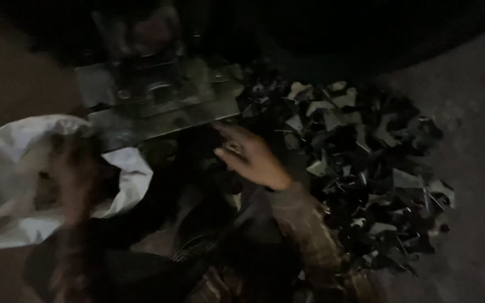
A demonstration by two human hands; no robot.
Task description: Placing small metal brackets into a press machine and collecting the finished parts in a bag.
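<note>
On dim ground: left hand, blurred, at white sack mouth, grip indiscernible; right hand, fingers released, beside scrap pile, below metal press.

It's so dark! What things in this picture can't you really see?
- Left hand, head view: smeared by motion blur over the white sack; its grip is unclear.
- Inside the sack: hidden by the hand and shadow.
- Metal machine: its top fades into darkness.
- Pile of dark scraps: too dim to tell the material.
- Right hand: whether it holds anything is unclear.
</note>
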